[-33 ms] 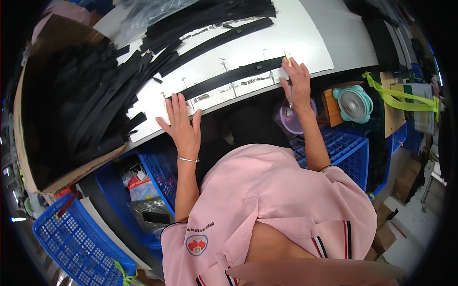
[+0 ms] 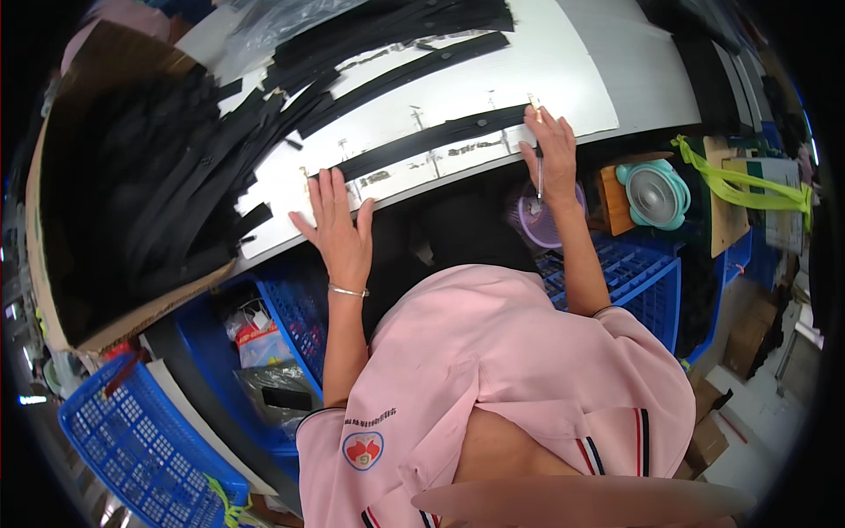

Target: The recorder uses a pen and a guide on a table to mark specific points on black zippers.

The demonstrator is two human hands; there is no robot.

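Observation:
A long black fabric strip [image 2: 431,138] lies across a white marked board [image 2: 563,62] on the table, with a small round dark spot along its length. My left hand [image 2: 341,238] lies flat with spread fingers, its fingertips at the strip's left end. At the strip's right end, the fingertips of my right hand [image 2: 556,163] press down. A slim pen [image 2: 540,180] is tucked in the right hand, its lower end pointing toward me. Pale upright markers stand near both strip ends. The fingertips partly hide those ends.
A cardboard box [image 2: 44,273] full of black strips stands at left. More black strips [image 2: 387,44] lie across the board's far side, beside clear plastic [image 2: 273,31]. Under the table edge are a purple basket [image 2: 550,231], a teal fan [image 2: 656,194] and blue crates [image 2: 647,282].

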